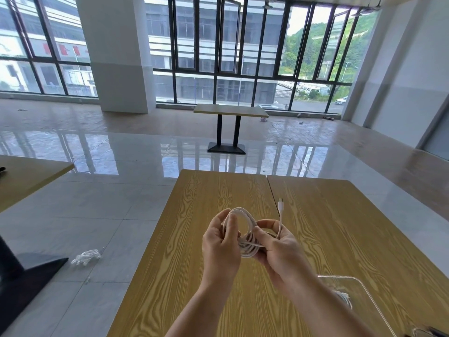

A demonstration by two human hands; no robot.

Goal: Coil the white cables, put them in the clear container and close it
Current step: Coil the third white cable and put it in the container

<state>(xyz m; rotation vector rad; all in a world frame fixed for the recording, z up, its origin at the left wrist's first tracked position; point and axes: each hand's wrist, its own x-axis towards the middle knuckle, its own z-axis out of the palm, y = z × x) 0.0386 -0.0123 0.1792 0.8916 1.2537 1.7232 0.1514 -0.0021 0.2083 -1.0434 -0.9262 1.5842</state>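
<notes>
Above the wooden table (194, 276), left hand (220, 246) and right hand (279, 251) pinch the coiled white cable (243, 229) between them.

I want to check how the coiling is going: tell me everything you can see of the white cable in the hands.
The white cable is thin, smooth and plastic-looking, wound into several loose oval loops held up above the wooden table. The left hand pinches the loops' left side; the right hand holds their right and lower part. One free end rises past the right fingers, ending in a small white plug with a metal tip.
</notes>
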